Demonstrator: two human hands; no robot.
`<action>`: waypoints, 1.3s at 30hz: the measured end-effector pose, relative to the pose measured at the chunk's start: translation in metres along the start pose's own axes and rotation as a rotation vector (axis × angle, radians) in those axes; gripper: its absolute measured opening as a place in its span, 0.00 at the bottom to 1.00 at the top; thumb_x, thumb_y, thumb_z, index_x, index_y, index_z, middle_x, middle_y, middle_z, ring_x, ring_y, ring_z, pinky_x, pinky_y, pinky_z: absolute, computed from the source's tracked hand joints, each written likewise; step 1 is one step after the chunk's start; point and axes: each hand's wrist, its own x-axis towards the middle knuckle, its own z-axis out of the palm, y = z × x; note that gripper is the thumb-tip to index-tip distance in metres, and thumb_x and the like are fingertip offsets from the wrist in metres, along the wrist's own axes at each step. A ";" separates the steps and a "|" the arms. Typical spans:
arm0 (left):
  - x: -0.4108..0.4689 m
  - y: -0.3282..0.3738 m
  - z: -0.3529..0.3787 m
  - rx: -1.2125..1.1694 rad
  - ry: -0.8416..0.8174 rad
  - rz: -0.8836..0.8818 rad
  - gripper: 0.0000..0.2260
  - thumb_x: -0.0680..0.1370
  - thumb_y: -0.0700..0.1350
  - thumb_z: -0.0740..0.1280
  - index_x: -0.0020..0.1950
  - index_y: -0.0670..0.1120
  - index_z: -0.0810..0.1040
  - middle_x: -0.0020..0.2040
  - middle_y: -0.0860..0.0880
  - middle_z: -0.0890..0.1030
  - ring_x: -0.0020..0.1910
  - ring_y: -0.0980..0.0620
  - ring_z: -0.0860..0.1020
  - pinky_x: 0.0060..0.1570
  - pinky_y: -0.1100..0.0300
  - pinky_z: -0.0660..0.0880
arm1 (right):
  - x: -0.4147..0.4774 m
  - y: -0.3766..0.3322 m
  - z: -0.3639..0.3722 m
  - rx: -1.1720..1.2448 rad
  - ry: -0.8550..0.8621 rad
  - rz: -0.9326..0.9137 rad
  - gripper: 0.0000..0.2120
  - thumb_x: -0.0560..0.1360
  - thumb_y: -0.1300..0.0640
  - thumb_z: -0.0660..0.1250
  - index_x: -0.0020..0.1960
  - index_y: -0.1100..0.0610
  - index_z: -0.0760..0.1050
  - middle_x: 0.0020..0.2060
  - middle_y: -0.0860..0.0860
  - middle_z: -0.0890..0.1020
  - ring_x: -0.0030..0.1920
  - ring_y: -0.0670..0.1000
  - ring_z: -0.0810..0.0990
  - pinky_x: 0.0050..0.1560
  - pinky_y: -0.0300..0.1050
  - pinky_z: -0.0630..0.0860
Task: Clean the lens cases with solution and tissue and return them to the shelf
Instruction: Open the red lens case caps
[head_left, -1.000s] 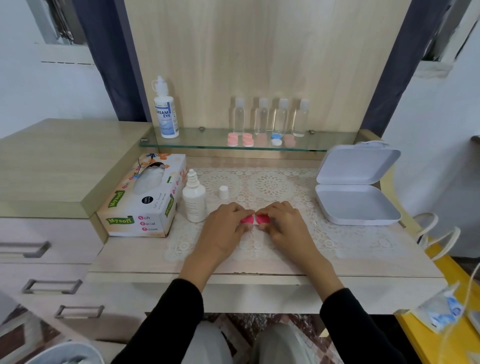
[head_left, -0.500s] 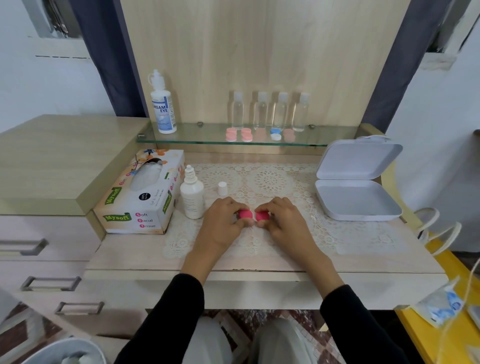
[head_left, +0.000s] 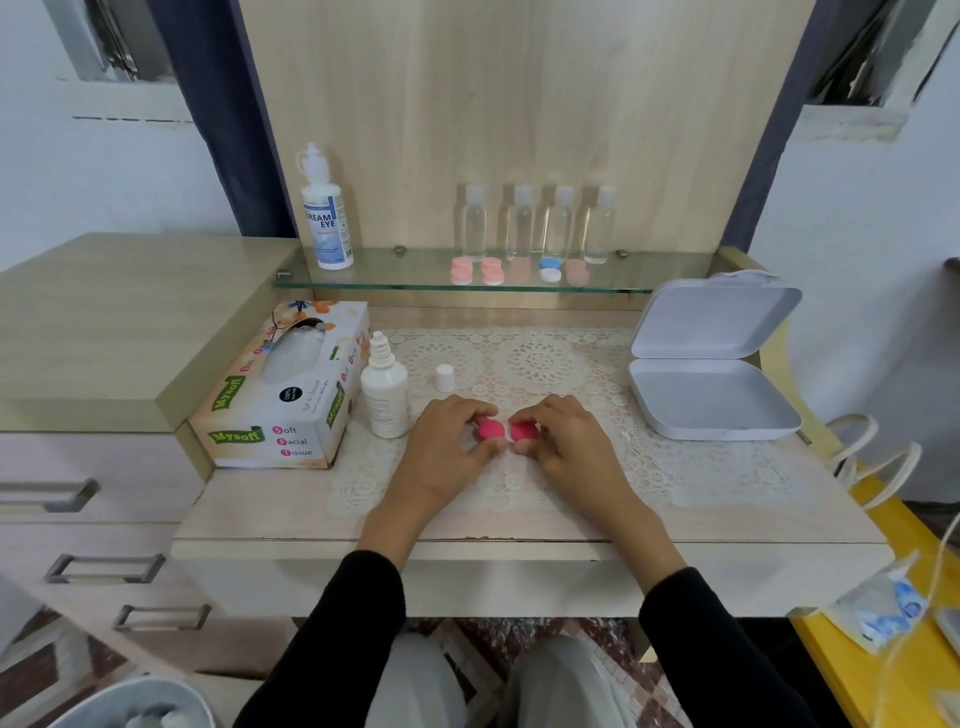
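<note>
Pinching a bright pink lens case (head_left: 491, 430) from both ends, the two hands meet over the lace mat (head_left: 540, 358) near the middle of the desk (head_left: 311, 514) in the head view. The left hand (head_left: 447, 452) has its grip closed, thumb and fingers curled round the left cap. The right hand (head_left: 569, 449) grips the right cap the same way. Whether the case touches the mat cannot be told.

Just left of the hands stands a small white solution bottle (head_left: 384, 397) with its nozzle bare, and its white cap (head_left: 445, 377) sits apart on the mat, farther back. A tissue box (head_left: 291, 395) lies left of the bottle. An open white hinged box (head_left: 711, 384) rests at the right.

On the glass shelf (head_left: 405, 273) at the far side stand a Dream Eye bottle (head_left: 326, 218) on the left and four clear bottles (head_left: 519, 223). A row of pale pink and blue-and-white lens cases (head_left: 461, 270) lies in front of the clear bottles.
</note>
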 end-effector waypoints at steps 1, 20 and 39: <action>0.000 -0.001 0.001 0.008 0.000 -0.002 0.17 0.71 0.51 0.73 0.58 0.48 0.79 0.53 0.52 0.78 0.53 0.54 0.73 0.55 0.64 0.66 | 0.000 0.000 0.000 -0.001 -0.003 0.000 0.09 0.71 0.57 0.72 0.52 0.54 0.80 0.40 0.37 0.71 0.44 0.43 0.67 0.47 0.40 0.63; -0.003 0.001 0.000 0.070 -0.027 0.092 0.22 0.71 0.47 0.63 0.65 0.49 0.73 0.58 0.53 0.76 0.59 0.54 0.70 0.62 0.55 0.67 | 0.000 -0.001 0.000 -0.011 -0.017 0.016 0.10 0.72 0.57 0.72 0.52 0.54 0.80 0.40 0.40 0.72 0.44 0.44 0.67 0.45 0.32 0.63; -0.006 0.004 -0.002 0.072 -0.004 0.037 0.21 0.70 0.48 0.62 0.63 0.49 0.74 0.55 0.53 0.77 0.56 0.52 0.72 0.59 0.52 0.70 | 0.000 -0.001 0.000 -0.007 -0.011 0.014 0.10 0.72 0.56 0.72 0.53 0.55 0.80 0.41 0.41 0.73 0.45 0.43 0.67 0.43 0.31 0.63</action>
